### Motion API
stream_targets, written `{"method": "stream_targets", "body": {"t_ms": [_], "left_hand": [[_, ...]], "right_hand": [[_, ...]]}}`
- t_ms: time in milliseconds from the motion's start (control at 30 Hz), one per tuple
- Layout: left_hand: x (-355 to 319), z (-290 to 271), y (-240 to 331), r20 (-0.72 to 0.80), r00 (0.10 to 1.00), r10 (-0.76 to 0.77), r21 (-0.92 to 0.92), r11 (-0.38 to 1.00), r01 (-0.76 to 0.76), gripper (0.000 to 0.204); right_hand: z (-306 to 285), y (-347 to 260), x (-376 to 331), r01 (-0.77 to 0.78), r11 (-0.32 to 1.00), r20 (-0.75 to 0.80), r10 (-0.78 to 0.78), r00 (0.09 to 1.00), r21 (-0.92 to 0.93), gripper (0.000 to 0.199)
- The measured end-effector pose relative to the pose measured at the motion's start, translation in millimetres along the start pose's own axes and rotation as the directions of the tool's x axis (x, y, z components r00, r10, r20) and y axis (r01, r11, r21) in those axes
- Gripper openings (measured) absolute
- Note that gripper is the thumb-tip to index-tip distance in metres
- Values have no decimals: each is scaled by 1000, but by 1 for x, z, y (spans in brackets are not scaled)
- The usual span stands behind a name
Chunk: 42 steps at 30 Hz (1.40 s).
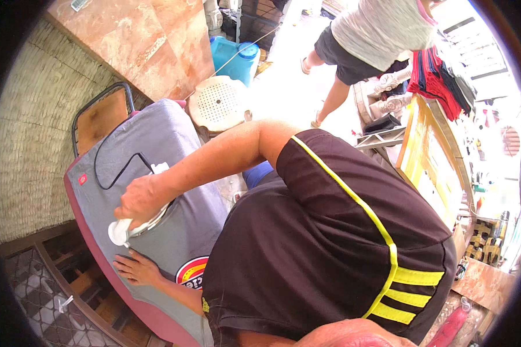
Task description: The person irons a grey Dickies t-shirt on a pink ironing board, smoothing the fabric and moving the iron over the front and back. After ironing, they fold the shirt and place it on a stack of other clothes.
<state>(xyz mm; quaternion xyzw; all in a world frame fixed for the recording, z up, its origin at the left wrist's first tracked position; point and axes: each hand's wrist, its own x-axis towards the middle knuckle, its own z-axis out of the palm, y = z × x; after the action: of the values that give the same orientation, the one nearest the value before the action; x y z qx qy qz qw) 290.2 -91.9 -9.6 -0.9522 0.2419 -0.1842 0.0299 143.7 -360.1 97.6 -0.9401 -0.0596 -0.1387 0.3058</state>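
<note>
My right hand [140, 199] is wrapped round the handle of a white clothes iron [120, 232], which rests on a grey shirt [182, 153]. A black cord [121, 173] loops away from the iron across the cloth. Close to the iron, my left hand [138, 270] lies flat on the shirt with its fingers stretched out. The shirt is spread over an ironing board with a maroon cover [92, 243] showing along its edge. Beside my left forearm, a round red, yellow and black print [194, 272] marks the shirt. My right hand hides part of the iron.
A beige stool [219, 104] and a blue container [237, 58] stand beyond the board, near a tiled tabletop [145, 43]. Another person [376, 40] is on the bright floor at upper right. Folded clothes [437, 81] are stacked at right; a dark wooden frame [58, 277] stands lower left.
</note>
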Motion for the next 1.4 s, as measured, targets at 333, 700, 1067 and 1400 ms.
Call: {"method": "stream_targets", "body": {"t_ms": [333, 700, 1067, 1400], "left_hand": [[7, -18, 22, 48, 999, -7, 1, 1000, 7, 60], [142, 13, 76, -137, 952, 273, -247, 921, -300, 51], [248, 58, 95, -123, 943, 311, -311, 890, -334, 50], [160, 19, 34, -125, 992, 34, -481, 872, -91, 43]], "right_hand": [[-32, 30, 27, -229, 969, 148, 240, 959, -88, 44], [-62, 94, 64, -201, 950, -131, 173, 976, -240, 34], [-53, 64, 30, -198, 971, -40, 195, 980, -131, 35], [2, 149, 241, -39, 970, -225, -17, 974, -240, 42]]}}
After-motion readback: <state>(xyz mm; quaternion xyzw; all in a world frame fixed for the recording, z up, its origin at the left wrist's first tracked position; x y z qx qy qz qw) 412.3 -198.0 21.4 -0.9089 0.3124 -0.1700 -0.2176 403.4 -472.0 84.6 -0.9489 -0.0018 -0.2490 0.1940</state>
